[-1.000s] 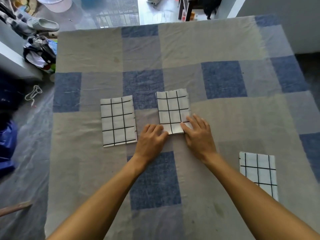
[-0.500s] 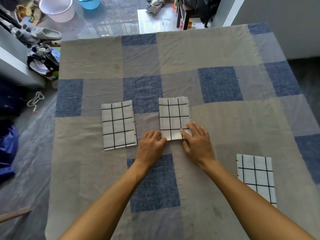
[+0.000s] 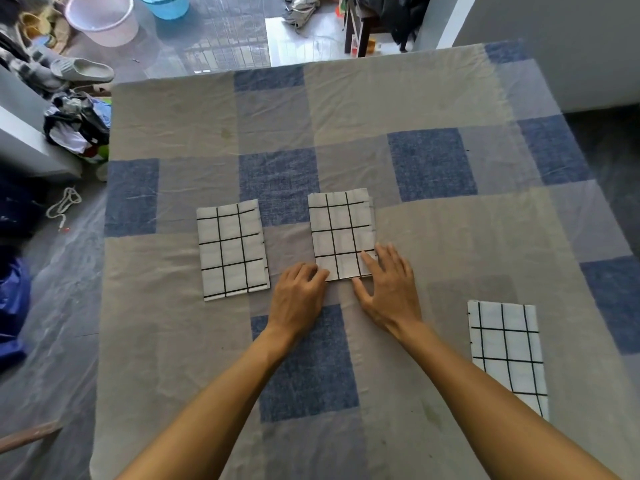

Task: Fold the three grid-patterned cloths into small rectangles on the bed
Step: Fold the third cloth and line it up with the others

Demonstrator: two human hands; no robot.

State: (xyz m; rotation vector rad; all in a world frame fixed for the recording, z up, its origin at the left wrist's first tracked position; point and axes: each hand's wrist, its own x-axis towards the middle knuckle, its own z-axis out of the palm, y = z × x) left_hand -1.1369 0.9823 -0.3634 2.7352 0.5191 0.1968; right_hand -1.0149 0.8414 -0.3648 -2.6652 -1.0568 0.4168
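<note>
Three grid-patterned cloths lie folded into small rectangles on the bed [image 3: 173,341], flat on its grey and blue patchwork cover. The left cloth [image 3: 232,249] sits alone, near the middle cloth [image 3: 341,230] with a strip of cover between them. The right cloth [image 3: 505,344] lies well apart, close to the bed's right edge and nearer the person.

Both hands are at the near edge of the middle cloth. The right hand [image 3: 388,289] lies flat, fingers straight and spread, and its fingertips [image 3: 369,259] press on the cloth's near right corner. The left hand [image 3: 299,296] is knuckles up with its fingers curled in at the near left corner. It touches the cloth there, but its fingertips are tucked under, so I cannot tell whether it pinches the fabric or merely rests against it.

On the floor beyond the bed stand a pink basin [image 3: 100,19] and a blue bucket [image 3: 162,5]. A grey slipper [image 3: 83,69] lies by a heap of clothes [image 3: 74,123].
</note>
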